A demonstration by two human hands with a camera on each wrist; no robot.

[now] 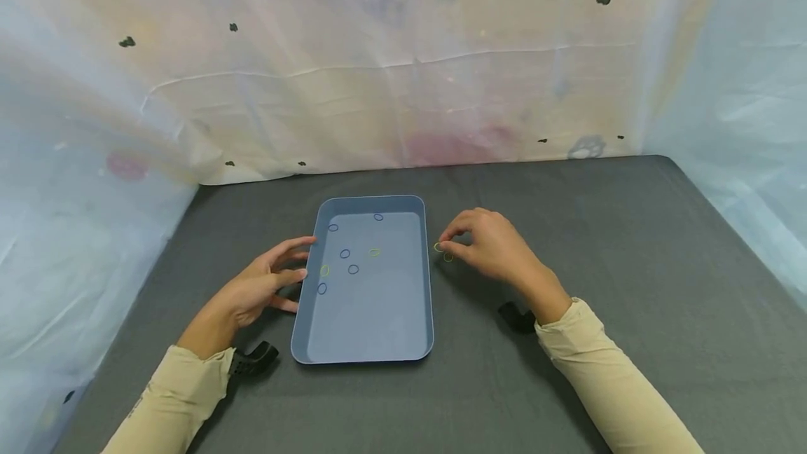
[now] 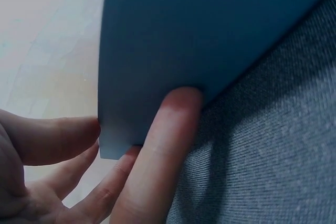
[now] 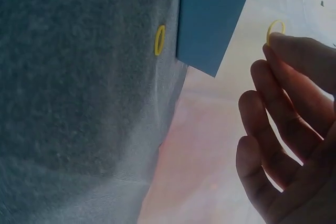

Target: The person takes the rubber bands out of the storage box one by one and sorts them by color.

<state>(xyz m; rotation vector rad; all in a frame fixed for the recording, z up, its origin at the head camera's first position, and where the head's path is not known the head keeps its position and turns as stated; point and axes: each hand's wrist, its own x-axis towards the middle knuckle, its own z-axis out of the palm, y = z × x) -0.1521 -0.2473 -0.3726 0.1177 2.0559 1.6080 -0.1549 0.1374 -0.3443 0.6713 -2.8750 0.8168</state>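
While the left hand (image 1: 258,291) rests its straight fingers against the left wall of the blue tray (image 1: 366,328), the right hand (image 1: 494,247) pinches a yellow rubber band (image 3: 275,28) at its fingertips, just right of the tray's right rim. A second yellow band (image 3: 159,40) lies on the grey cloth (image 1: 630,265) just beside it. The tray runs long from near to far, lying to the left of the pinch; several blue and yellow bands lie inside it. No writing can be read.

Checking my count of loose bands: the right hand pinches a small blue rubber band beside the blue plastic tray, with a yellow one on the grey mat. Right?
Nearly. The right hand pinches a small yellow rubber band, not blue, as the right wrist view shows; the blue plastic tray and second yellow band on the grey mat hold.
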